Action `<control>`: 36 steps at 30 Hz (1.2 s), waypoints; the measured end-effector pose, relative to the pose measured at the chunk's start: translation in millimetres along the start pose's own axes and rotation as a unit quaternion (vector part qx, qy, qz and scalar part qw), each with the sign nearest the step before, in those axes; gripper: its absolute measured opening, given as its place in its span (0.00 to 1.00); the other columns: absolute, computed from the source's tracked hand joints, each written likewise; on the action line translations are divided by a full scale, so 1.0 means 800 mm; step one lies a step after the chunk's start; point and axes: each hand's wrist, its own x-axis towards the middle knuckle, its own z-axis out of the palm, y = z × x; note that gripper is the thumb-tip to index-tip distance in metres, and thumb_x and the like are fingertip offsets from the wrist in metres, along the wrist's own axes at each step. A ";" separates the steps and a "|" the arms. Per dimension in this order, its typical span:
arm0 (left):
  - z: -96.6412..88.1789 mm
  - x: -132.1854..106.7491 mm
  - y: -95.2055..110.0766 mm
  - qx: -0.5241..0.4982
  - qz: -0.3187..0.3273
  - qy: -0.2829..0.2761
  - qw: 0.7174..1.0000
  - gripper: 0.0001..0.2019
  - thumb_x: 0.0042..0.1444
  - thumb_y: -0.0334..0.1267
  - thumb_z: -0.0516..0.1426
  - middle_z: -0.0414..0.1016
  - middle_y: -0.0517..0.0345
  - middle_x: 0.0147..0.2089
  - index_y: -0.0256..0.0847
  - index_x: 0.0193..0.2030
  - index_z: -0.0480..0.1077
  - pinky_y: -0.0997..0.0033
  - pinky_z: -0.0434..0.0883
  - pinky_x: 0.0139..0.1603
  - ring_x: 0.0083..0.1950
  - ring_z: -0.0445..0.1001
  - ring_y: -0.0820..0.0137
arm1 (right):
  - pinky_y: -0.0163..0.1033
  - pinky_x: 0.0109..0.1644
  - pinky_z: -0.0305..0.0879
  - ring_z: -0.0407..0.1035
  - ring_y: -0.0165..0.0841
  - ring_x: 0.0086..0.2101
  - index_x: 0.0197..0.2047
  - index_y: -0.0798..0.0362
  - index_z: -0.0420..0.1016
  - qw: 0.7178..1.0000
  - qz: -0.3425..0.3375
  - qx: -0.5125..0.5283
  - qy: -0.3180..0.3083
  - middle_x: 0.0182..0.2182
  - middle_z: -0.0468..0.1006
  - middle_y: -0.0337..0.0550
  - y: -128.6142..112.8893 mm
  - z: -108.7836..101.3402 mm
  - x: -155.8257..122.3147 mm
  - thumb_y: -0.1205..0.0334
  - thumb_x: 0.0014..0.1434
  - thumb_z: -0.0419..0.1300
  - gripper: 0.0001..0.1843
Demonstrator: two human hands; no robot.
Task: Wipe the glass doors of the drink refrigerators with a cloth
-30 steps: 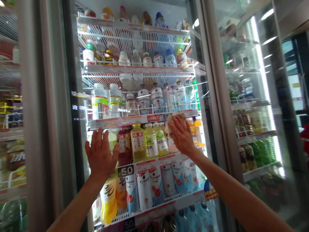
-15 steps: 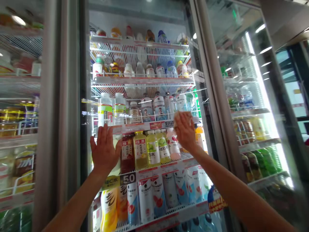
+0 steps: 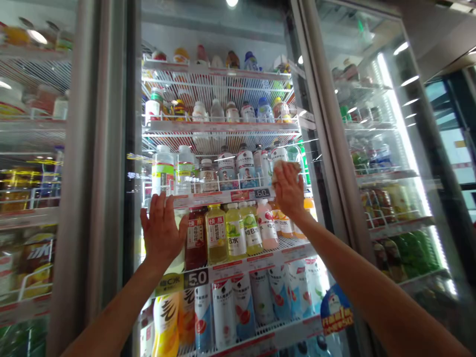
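My right hand (image 3: pixel 289 194) presses a beige cloth (image 3: pixel 293 166) against the glass door (image 3: pixel 215 27) of a lit drinks fridge. Part of the cloth shows above and beside the fingers; the rest is hidden beneath them. Lower and to the left, my left hand (image 3: pixel 162 232) lies flat on the same pane, fingers spread, with nothing in it. Behind the glass, bottles of yellow drink (image 3: pixel 216 235) and a pink bottle (image 3: pixel 267 223) stand on the shelf between my two hands.
Metal door frames flank the pane on the left (image 3: pixel 107 163) and right (image 3: pixel 327 134). More glass-fronted fridge sections with drinks lie to both sides. A round blue sticker (image 3: pixel 335 310) is low on the right, near my right forearm.
My right hand and the cloth have shifted slightly right and up across the glass. My left hand has stayed in its place on the pane. The camera view has moved slightly.
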 end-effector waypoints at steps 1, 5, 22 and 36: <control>0.000 0.005 0.000 0.000 -0.001 -0.001 1.000 0.29 0.61 0.47 0.43 0.52 0.36 0.67 0.30 0.65 0.52 0.47 0.43 0.67 0.70 0.47 0.55 | 0.58 0.64 0.44 0.46 0.43 0.64 0.66 0.53 0.51 0.998 0.065 -0.008 0.012 0.65 0.54 0.47 0.011 0.001 0.011 0.62 0.62 0.41 0.29; 0.001 0.030 0.003 -0.005 0.002 -0.001 1.000 0.30 0.61 0.48 0.43 0.51 0.38 0.68 0.32 0.65 0.51 0.47 0.43 0.67 0.70 0.46 0.56 | 0.56 0.65 0.44 0.43 0.42 0.65 0.66 0.56 0.52 0.994 0.104 -0.013 0.010 0.65 0.53 0.48 -0.009 0.009 0.037 0.62 0.62 0.41 0.29; 0.011 0.068 0.041 -0.079 0.094 0.026 0.992 0.25 0.62 0.43 0.43 0.55 0.43 0.67 0.36 0.64 0.52 0.55 0.49 0.68 0.70 0.48 0.64 | 0.51 0.67 0.44 0.42 0.34 0.65 0.69 0.54 0.34 0.982 -0.056 0.178 -0.027 0.65 0.53 0.45 -0.120 0.025 0.040 0.57 0.65 0.34 0.32; 0.004 0.132 0.016 0.003 0.042 -0.043 0.998 0.25 0.60 0.42 0.46 0.50 0.41 0.68 0.33 0.61 0.58 0.45 0.46 0.67 0.70 0.45 0.52 | 0.61 0.64 0.43 0.44 0.43 0.65 0.69 0.48 0.41 0.997 0.034 0.031 0.056 0.66 0.51 0.48 -0.026 0.006 0.032 0.55 0.64 0.40 0.31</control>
